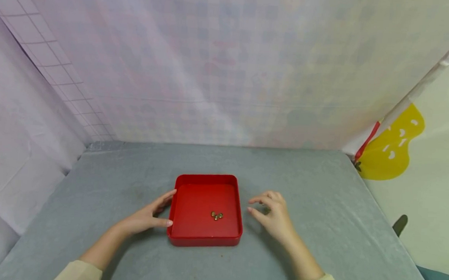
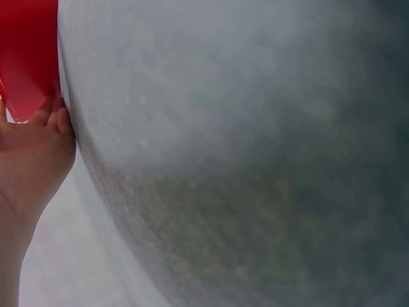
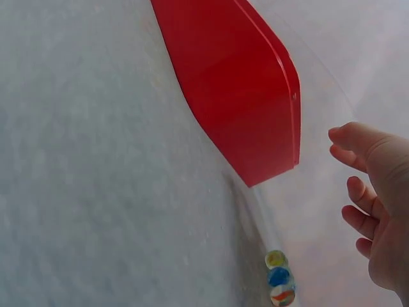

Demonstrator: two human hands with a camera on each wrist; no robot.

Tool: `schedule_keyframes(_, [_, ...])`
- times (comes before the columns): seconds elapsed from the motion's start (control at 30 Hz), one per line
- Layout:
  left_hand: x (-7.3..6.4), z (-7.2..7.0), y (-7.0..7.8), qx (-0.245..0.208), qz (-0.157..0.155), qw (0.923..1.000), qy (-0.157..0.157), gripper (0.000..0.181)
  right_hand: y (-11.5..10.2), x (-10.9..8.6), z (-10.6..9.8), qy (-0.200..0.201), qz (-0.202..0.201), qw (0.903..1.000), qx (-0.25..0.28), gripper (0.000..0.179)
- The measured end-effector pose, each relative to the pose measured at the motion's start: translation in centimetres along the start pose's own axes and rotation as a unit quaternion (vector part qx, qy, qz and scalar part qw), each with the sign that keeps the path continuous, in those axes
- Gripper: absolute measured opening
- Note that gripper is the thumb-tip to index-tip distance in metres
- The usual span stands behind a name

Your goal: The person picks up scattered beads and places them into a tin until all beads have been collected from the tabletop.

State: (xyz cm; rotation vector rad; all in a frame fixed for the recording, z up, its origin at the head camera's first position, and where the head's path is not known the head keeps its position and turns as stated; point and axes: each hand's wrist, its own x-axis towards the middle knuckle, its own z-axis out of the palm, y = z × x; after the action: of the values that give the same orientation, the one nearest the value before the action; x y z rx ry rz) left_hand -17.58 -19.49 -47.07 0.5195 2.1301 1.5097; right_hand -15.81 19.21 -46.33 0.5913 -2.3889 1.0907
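A square red tray (image 1: 204, 242) sits on the grey cloth-covered table. Inside it, right of the middle, lies a cluster of three small, shiny gold-brown pieces (image 1: 216, 216). My left hand (image 1: 144, 220) touches the tray's left wall, its thumb and extended fingers spread along that side. My right hand (image 1: 275, 216) hovers just right of the tray, thumb and index finger apart, with nothing between them. On the cloth by this hand, the right wrist view has a yellowish marble (image 3: 276, 259), a blue marble (image 3: 279, 276) and an orange-and-white marble (image 3: 282, 295); the head view mostly hides them.
Grey cloth (image 1: 139, 165) covers the tabletop. Pale checked fabric (image 1: 228, 72) hangs along the back edge, and white fabric (image 1: 19, 125) flanks the left side. On the right, a light sheet carries a yellow printed shape (image 1: 393, 151).
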Motion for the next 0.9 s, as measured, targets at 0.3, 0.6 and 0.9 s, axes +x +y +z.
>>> schedule_keyframes(0.3, [0.1, 0.0, -0.1, -0.001, 0.001, 1.0000, 0.000, 0.084, 0.9, -0.3, -0.8, 0.000, 0.004, 1.0000, -0.006, 0.020])
schedule_keyframes(0.6, [0.1, -0.1, -0.3, -0.002, 0.003, 1.0000, 0.000, 0.084, 1.7, -0.9, -1.6, 0.001, 0.034, 0.9993, -0.015, 0.021])
schedule_keyframes(0.9, [0.2, -0.1, -0.3, -0.007, -0.001, 1.0000, -0.003, 0.084, 2.1, -1.3, -2.6, -0.025, 0.090, 0.9955, -0.011, 0.018])
